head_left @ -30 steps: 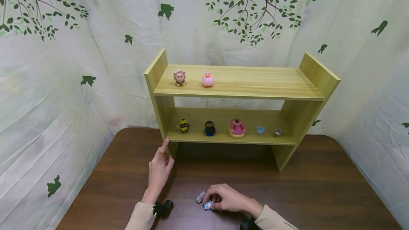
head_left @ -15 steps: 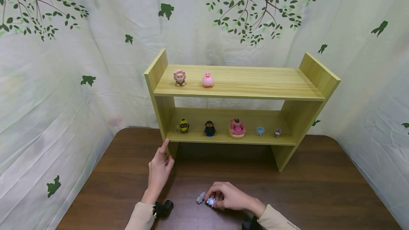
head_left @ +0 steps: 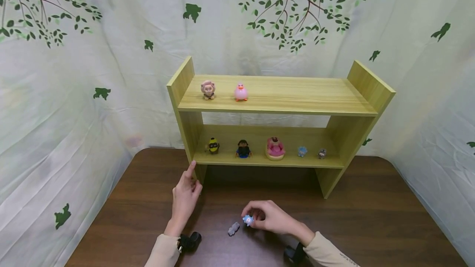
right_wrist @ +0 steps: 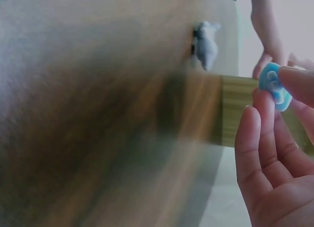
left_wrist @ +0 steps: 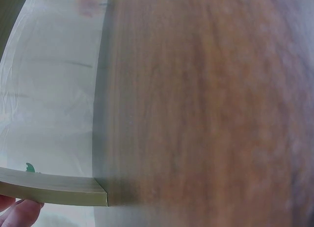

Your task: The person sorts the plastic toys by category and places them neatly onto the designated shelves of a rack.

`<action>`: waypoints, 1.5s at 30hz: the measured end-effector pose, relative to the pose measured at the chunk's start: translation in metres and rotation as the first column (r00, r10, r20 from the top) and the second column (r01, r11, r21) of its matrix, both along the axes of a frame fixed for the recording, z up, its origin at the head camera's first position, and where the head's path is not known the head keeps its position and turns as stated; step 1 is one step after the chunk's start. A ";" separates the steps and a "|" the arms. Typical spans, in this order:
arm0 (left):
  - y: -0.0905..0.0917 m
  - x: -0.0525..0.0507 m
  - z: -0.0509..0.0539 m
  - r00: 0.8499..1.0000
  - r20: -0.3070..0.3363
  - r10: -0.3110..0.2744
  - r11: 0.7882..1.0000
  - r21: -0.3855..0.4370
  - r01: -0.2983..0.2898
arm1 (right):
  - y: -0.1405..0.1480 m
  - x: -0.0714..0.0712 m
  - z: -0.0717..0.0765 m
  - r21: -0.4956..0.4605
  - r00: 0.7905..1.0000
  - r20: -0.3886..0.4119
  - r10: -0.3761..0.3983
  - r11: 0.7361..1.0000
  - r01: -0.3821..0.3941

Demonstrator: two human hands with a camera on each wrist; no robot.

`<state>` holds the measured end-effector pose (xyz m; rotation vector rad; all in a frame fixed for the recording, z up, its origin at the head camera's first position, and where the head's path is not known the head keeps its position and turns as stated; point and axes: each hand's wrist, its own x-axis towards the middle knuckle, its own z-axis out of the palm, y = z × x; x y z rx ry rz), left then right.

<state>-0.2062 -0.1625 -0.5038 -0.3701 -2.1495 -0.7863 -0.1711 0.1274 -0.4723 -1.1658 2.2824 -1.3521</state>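
Observation:
My right hand (head_left: 273, 218) pinches a tiny light-blue toy figurine (head_left: 248, 220) between thumb and fingertips, just above the tabletop. In the right wrist view the thumb covers part of this blue figurine (right_wrist: 274, 87). A small grey figurine (head_left: 233, 228) lies on the table just left of the right hand. With its index finger stretched out, my left hand (head_left: 184, 197) touches the left front corner of the wooden shelf (head_left: 282, 112). In the left wrist view only some fingertips (left_wrist: 24, 213) show, beside the shelf's side panel (left_wrist: 54, 187).
A pink pig-like figurine (head_left: 208, 90) and a pink duck (head_left: 241, 92) stand on the top board. Several figurines line the lower board, among them a yellow-and-black one (head_left: 213, 146) and a pink bear (head_left: 275, 149). White leaf-printed cloth (head_left: 126, 73) hangs behind the brown table (head_left: 375, 213).
My right hand has lifted the blue figurine off the table and carried it slightly forward, away from the grey figurine. My left hand has stayed at the shelf corner.

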 end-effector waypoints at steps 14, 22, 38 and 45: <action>0.000 0.000 0.001 1.000 0.012 -0.001 1.000 0.002 0.001 | 0.010 -0.006 0.033 -0.057 0.996 0.020 -0.089 0.994 0.090; 0.000 0.000 0.001 1.000 0.002 -0.004 1.000 0.004 0.004 | 0.016 -0.009 0.053 -0.100 0.992 -0.017 -0.123 0.988 0.120; 0.000 -0.001 0.000 1.000 0.001 -0.001 1.000 0.006 0.001 | 0.025 -0.014 0.068 -0.165 0.985 -0.141 -0.097 0.984 0.073; 0.000 -0.001 0.000 1.000 0.005 0.000 1.000 0.009 0.000 | 0.026 -0.013 0.077 -0.198 0.977 -0.171 -0.130 0.976 0.095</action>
